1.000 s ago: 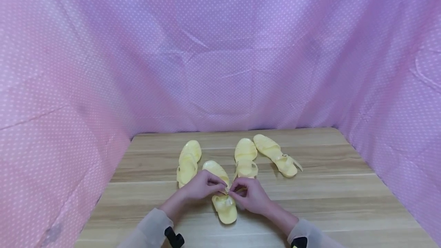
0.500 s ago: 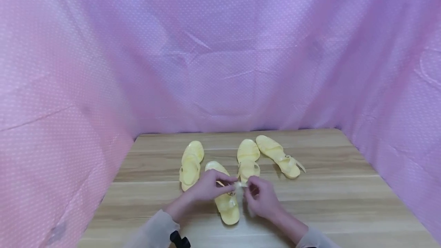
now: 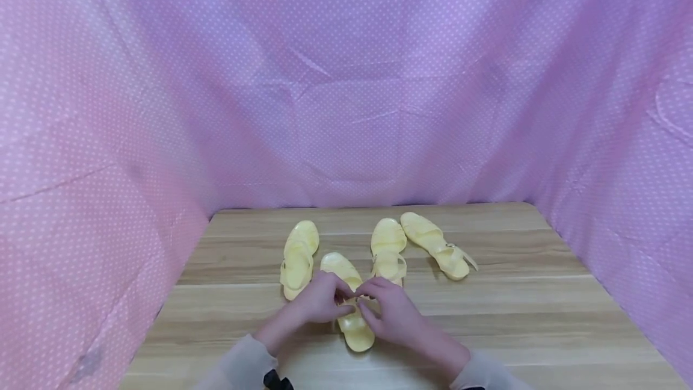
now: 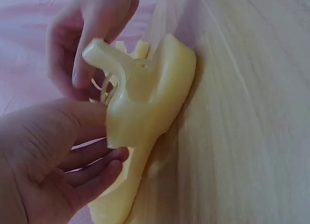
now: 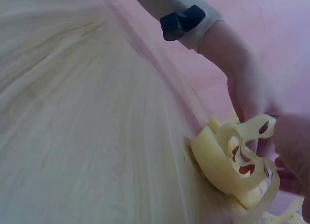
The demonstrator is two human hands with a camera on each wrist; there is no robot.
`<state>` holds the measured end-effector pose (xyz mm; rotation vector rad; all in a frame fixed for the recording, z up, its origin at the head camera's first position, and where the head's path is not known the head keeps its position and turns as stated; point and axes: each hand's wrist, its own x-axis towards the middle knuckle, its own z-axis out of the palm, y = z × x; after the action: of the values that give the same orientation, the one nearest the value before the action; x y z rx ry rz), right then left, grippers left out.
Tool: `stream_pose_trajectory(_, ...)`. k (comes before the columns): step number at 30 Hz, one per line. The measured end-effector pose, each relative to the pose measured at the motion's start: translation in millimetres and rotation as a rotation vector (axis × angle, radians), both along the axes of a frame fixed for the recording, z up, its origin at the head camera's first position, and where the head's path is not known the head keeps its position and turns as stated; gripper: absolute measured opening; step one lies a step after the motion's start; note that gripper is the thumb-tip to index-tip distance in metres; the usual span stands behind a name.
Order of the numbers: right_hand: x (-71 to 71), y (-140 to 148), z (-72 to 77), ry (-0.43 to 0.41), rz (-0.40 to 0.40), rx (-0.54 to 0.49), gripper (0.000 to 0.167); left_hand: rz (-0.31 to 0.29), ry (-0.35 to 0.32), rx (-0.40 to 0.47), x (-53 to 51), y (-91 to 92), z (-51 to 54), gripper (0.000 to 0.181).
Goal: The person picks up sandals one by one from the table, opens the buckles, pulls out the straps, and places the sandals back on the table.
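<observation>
At six o'clock in the head view, the left hand (image 3: 319, 298) and right hand (image 3: 397, 313) flank a yellow sandal (image 3: 358, 333), thumbs and fingers loosely parted; contact with its strap (image 4: 128, 110) unclear.

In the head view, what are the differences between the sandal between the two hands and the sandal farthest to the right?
The near sandal lies closer to the camera; the rightmost sandal lies farther back.
The left hand and right hand are at the near sandal; neither is at the rightmost sandal.
The rightmost sandal is turned more diagonally than the near sandal.
Both are pale yellow and on the wooden table.
</observation>
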<state>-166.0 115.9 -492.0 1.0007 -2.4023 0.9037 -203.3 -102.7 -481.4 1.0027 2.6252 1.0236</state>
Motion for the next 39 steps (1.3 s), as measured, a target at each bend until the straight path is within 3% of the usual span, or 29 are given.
stream_pose_trajectory(6,-9.6,-8,8.8,-0.295,-0.035,0.053,0.006,-0.01,0.071,-0.031,0.8,4.4,-6.5,0.007)
stream_pose_trajectory(14,-11.0,-2,12.8,-0.439,-0.071,-0.011,0.009,-0.031,0.167,-0.063,2.9,1.0,-5.7,0.012)
stream_pose_trajectory(19,-9.5,-1,12.5,-0.462,-0.082,-0.054,0.009,0.018,0.143,-0.068,2.0,-2.6,-2.3,0.004)
stream_pose_trajectory(21,-9.4,-1,12.4,-0.453,-0.084,-0.059,0.01,0.031,0.157,-0.06,1.6,-1.2,-0.9,0.009)
stream_pose_trajectory(26,-8.5,0,10.5,-0.44,-0.087,-0.076,0.009,0.027,0.216,-0.015,0.4,4.0,1.6,0.013)
stream_pose_trajectory(34,-7.2,1,6.4,-0.462,-0.078,-0.121,0.01,0.053,0.214,-0.041,-2.4,2.7,-0.1,0.009)
stream_pose_trajectory(39,-7.0,1,3.7,-0.444,-0.073,-0.142,0.01,0.041,0.253,-0.003,-4.9,4.9,-0.5,0.014)
